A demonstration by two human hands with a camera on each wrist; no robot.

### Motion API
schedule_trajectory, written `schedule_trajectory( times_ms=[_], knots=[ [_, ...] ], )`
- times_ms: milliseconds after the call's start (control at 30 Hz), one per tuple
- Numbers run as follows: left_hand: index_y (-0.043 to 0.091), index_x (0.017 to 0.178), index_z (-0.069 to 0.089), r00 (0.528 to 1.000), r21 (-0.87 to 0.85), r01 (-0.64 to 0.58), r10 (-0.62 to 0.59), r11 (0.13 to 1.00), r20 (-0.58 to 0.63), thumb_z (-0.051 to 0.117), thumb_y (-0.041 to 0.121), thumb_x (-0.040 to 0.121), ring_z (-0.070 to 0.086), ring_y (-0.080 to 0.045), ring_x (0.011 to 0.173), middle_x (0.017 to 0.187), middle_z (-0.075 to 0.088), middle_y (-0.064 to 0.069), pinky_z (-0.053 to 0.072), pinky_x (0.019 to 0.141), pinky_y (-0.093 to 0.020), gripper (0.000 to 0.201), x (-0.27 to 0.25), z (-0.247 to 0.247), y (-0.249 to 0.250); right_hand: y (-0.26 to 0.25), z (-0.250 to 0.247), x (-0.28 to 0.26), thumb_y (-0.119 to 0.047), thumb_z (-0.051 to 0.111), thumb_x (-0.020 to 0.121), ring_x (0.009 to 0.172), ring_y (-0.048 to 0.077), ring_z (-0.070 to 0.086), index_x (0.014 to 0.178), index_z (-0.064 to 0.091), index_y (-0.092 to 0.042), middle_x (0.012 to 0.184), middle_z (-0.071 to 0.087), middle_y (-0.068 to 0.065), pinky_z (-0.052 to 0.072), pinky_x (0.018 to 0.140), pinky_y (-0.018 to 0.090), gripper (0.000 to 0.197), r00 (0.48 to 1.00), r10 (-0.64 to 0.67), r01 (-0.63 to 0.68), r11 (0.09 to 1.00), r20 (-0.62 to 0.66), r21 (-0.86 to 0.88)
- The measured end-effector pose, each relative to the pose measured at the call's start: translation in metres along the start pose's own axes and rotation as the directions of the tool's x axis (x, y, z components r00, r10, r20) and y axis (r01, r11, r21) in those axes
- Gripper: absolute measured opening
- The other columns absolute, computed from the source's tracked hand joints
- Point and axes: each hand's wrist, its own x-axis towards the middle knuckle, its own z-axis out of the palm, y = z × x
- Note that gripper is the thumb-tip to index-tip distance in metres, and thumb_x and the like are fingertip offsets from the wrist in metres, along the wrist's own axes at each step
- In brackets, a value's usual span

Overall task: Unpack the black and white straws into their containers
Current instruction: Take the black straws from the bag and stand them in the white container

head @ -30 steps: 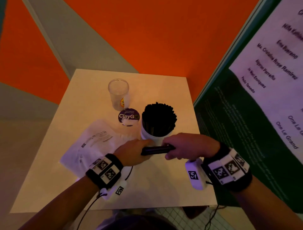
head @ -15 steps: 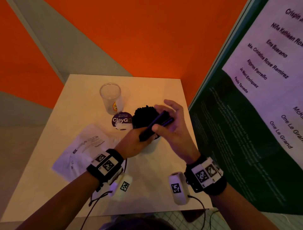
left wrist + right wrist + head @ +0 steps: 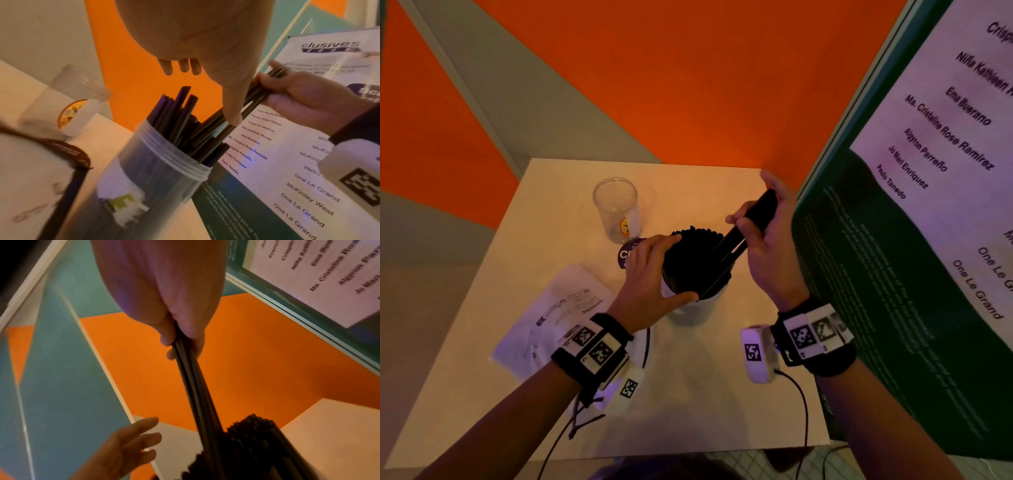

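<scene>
Right hand (image 3: 767, 240) pinching black straws (image 3: 743, 236), tips entering container (image 3: 698, 308) from 2 o'clock; left hand (image 3: 650, 277) open, steadying. Feed steeply, release late.

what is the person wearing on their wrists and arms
Both forearms are bare, with no sleeves. Each wrist carries a black band faced with white tiles printed with black square codes; the right band matches. A white camera pod with its own code hangs under each wrist, trailing a thin black cable.
</scene>
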Motion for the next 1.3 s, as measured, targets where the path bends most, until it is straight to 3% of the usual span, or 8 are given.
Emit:
schedule_trajectory(
  times_ms=[267,533,667,767,933,1033,1133,1300],
  knots=[
    [0.002,0.145,0.023,0.991,-0.029,0.095,-0.092,0.995,0.096,0.086,0.046,0.056,0.028,-0.031,0.137,0.146,0.030,-0.015,0.033,0.106,-0.055,0.117,-0.003,0.005,-0.027,0.005,0.005,0.006,0.008,0.044,0.093,0.090,0.029,0.058,0.123,0.037,-0.036,0.090,0.052,0.009,0.050,0.092,0.032,0.053,0.999,-0.044,0.044,0.999,-0.016,0.010],
    [0.006,0.147,0.021,0.987,-0.013,0.115,-0.113,0.993,0.117,0.088,0.048,0.056,0.031,-0.029,0.137,0.150,0.031,-0.010,0.032,0.108,-0.051,0.121,-0.012,0.001,-0.049,0.036,0.021,-0.014,0.004,0.046,0.094,0.100,0.010,0.054,0.121,0.040,-0.027,0.100,0.054,-0.001,0.045,0.095,0.028,0.041,0.986,-0.011,0.050,0.971,0.167,-0.233],
    [0.019,0.149,0.013,0.965,0.069,0.192,-0.201,0.979,0.167,0.073,0.072,0.057,0.026,-0.026,0.137,0.152,0.024,-0.006,0.030,0.108,-0.048,0.122,-0.034,-0.015,-0.066,0.074,0.023,-0.044,-0.019,0.045,0.100,0.145,0.020,0.018,0.127,0.056,-0.009,0.152,0.033,0.007,0.013,0.121,0.041,0.030,0.933,0.139,0.123,0.741,0.331,-0.660],
    [0.030,0.148,0.013,0.929,0.203,0.215,-0.264,0.955,0.258,0.058,0.080,0.057,0.030,-0.023,0.129,0.146,0.028,0.000,0.031,0.104,-0.048,0.113,-0.046,-0.031,-0.076,0.079,0.027,-0.053,-0.037,0.033,0.101,0.147,0.022,-0.012,0.148,0.032,-0.016,0.158,-0.001,-0.003,-0.004,0.119,0.051,0.051,0.870,0.269,0.192,0.587,0.413,-0.787],
    [0.034,0.141,0.032,0.839,0.347,0.207,-0.349,0.915,0.418,0.063,0.053,0.081,0.047,-0.014,0.110,0.129,0.050,0.006,0.039,0.098,-0.033,0.071,-0.064,-0.055,-0.087,0.042,0.059,-0.063,-0.013,0.057,0.092,0.128,0.027,0.045,0.117,0.064,-0.004,0.128,0.056,0.014,0.033,0.112,0.037,0.027,0.918,-0.124,0.346,0.719,0.378,-0.603],
    [0.028,0.127,0.051,0.833,0.269,0.234,-0.335,0.934,0.440,0.058,0.028,0.090,0.056,-0.014,0.103,0.121,0.060,0.004,0.046,0.095,-0.036,0.038,-0.071,-0.066,-0.085,0.032,0.102,-0.081,0.000,0.049,0.087,0.096,0.020,0.055,0.096,0.067,-0.004,0.101,0.060,0.009,0.046,0.085,0.028,0.021,0.787,0.124,0.224,0.855,0.604,-0.468],
    [0.019,0.121,0.059,0.881,0.160,0.228,-0.273,0.961,0.387,0.055,0.017,0.093,0.056,-0.019,0.106,0.119,0.062,0.000,0.044,0.097,-0.038,0.028,-0.076,-0.074,-0.080,0.052,0.152,-0.099,-0.004,0.043,0.092,0.108,0.031,0.054,0.115,0.063,-0.001,0.119,0.057,0.017,0.043,0.095,0.036,0.030,0.481,0.515,0.067,0.785,0.709,-0.616],
    [0.018,0.115,0.062,0.901,0.009,0.217,-0.204,0.976,0.383,0.052,0.025,0.097,0.058,-0.017,0.096,0.110,0.064,0.001,0.046,0.086,-0.029,0.021,-0.083,-0.088,-0.072,0.098,0.205,-0.110,-0.029,0.048,0.096,0.126,0.034,0.044,0.147,0.029,-0.006,0.144,0.040,0.019,0.038,0.107,0.041,0.059,0.462,0.692,0.045,0.606,0.555,-0.794]
  ],
)
